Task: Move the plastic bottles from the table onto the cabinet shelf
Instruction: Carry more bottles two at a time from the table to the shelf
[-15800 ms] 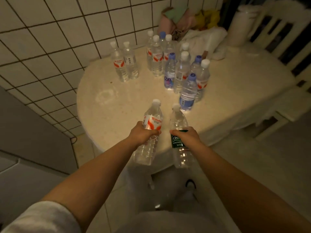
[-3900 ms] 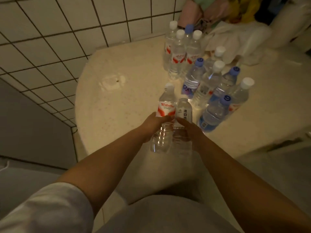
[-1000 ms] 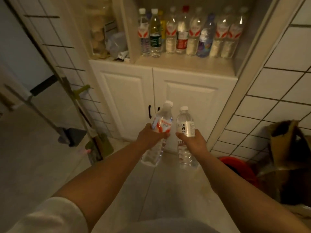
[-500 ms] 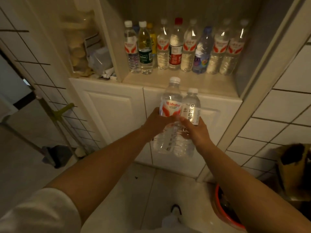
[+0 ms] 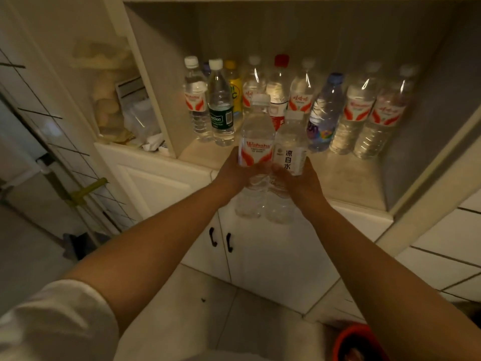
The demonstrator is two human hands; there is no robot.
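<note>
My left hand [image 5: 231, 173] grips a clear bottle with a red and white label [image 5: 256, 142]. My right hand [image 5: 299, 181] grips a clear bottle with a white label and dark characters [image 5: 290, 149]. Both bottles are upright, side by side and touching, held in front of the cabinet shelf [image 5: 346, 178] just above its front edge. Along the back of the shelf stands a row of several bottles [image 5: 361, 118], mostly red-labelled, with a green-labelled one [image 5: 220, 110] and a blue-capped one [image 5: 324, 118]. The table is out of view.
White cabinet doors with two dark handles [image 5: 221, 238] sit below the shelf. A side compartment [image 5: 125, 105] at left holds bags and clutter. A mop with a yellow clip [image 5: 86, 190] leans at left. A red bucket [image 5: 359, 342] stands at lower right by the tiled wall.
I have stepped closer to the cabinet and raised both bottles from in front of the doors up to the shelf's front edge. The shelf row now fills more of the view.
</note>
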